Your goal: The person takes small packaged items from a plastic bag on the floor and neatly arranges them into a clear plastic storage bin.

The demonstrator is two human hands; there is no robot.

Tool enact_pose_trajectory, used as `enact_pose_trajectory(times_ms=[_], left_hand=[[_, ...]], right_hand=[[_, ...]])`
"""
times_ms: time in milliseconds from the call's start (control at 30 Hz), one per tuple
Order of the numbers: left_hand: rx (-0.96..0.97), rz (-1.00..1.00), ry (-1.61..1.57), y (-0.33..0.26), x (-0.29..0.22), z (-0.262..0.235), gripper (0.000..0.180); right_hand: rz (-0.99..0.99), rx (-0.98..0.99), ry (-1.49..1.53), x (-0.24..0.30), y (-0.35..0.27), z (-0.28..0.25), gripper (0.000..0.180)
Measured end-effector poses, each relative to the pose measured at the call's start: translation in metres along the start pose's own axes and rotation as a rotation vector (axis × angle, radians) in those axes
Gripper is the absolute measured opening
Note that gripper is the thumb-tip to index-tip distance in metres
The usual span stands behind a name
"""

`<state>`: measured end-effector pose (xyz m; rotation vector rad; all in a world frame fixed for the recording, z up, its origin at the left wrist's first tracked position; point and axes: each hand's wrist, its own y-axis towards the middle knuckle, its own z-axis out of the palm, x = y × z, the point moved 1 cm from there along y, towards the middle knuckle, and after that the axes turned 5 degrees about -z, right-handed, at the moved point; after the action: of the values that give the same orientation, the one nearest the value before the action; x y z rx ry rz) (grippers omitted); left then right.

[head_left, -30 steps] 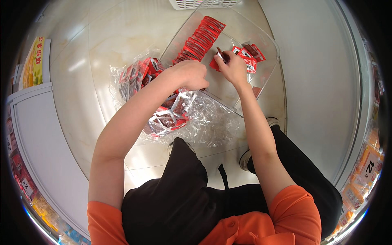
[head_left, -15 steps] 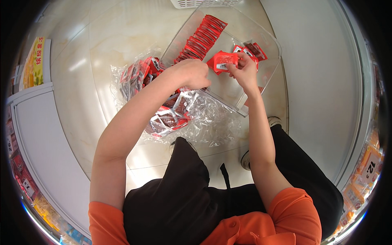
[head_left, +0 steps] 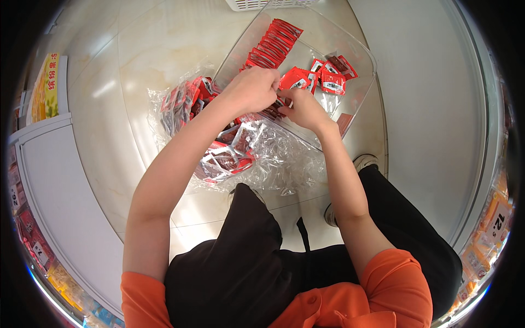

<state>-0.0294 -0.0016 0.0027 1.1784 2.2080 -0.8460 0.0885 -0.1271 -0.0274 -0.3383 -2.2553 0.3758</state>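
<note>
The fingers of the left hand (head_left: 252, 90) are curled inward over the near edge of a clear bin (head_left: 322, 41); whether anything is gripped by them cannot be told. The thumb and forefinger of the right hand (head_left: 307, 111) are parted just beside them, and a few small packets (head_left: 270, 112) are partly seen in the gap, though it cannot be told whether these are pinched.

A red packet (head_left: 296, 78) is seen inside the bin, just beyond the right fingers. Along the bin's left edge, a row of red packets (head_left: 275, 42) is stood closely side by side. Toward the right corner, a loose cluster of packets (head_left: 333, 82) is strewn at mixed angles.

Outside the bin's near-left corner, an opened clear bag (head_left: 287, 167) is spread on the floor (head_left: 145, 65), with many red packets (head_left: 224, 159) heaped in it. Past the bin's far corner, a white basket (head_left: 257, 5) is partly shown.
</note>
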Motion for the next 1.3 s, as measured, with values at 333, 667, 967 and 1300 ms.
enact_pose_trajectory(times_ms=[333, 667, 967, 1300], left_hand=[[0.168, -0.088, 0.055, 0.012, 0.021, 0.009, 0.024], [0.33, -0.079, 0.265, 0.006, -0.002, 0.0, 0.027], [0.385, -0.08, 0.25, 0.005, -0.002, 0.001, 0.024], [0.317, -0.107, 0.24, 0.006, -0.003, 0.0, 0.023]], right_hand=[[-0.179, 0.014, 0.18, 0.001, -0.002, 0.001, 0.034], [-0.035, -0.48, -0.294, -0.029, 0.008, -0.011, 0.052], [0.103, -0.411, -0.32, -0.035, 0.028, -0.003, 0.031], [0.026, -0.416, 0.039, -0.016, 0.011, -0.013, 0.02]])
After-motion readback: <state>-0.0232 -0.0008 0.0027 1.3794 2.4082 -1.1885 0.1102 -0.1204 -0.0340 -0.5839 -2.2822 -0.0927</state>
